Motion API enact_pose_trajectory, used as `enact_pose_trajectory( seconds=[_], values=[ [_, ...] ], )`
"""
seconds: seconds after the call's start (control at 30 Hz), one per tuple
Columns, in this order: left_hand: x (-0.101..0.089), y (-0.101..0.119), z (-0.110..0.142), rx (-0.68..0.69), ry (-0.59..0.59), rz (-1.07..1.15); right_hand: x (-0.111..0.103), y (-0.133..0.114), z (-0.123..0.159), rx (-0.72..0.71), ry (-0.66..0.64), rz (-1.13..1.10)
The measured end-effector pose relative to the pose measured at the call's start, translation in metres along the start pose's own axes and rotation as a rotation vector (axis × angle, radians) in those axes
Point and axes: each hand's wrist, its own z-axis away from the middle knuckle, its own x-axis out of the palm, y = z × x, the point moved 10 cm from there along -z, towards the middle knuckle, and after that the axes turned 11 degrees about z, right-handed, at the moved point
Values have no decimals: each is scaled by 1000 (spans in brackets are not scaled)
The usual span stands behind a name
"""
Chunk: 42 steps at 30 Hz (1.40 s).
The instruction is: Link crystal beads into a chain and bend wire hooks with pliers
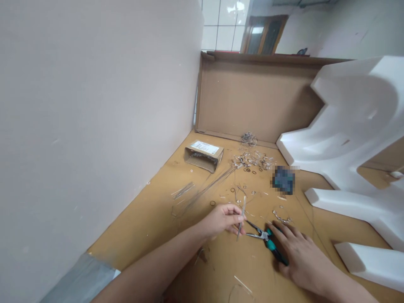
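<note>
My left hand [227, 219] is closed, pinching a thin, straight piece of grey metal wire [244, 204] between thumb and fingers. I cannot tell whether it is one piece or several held together. Just to its right, my right hand [296, 254] grips the black and green handles of long-nose pliers [263, 235]. The plier jaws are spread apart and point left toward the wire, with their tips close to my left fingertips. Loose wire offcuts and small rings lie on the brown tabletop [176, 261] around both hands.
An open cardboard box [203, 155] lies beyond my left hand. Near it are a heap of small metal pieces [252, 160] and long wires [208, 189]. A blurred dark object [284, 180] sits farther right. White foam [353, 126] borders the right, a cardboard panel [246, 97] the back.
</note>
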Motion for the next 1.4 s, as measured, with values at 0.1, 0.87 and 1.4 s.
enact_pose_trajectory(
  seconds=[0.1,0.87,1.4],
  values=[
    [-2,2,-1,23,13,-3,-4,-10,-5,-31,10,66],
    [20,-2,9,-58,-184,-106,-43,-14,-11,-16,-499,-1067],
    [28,-8,15,-137,-247,-73,-35,-21,-16,0,-553,-1051]
  ],
)
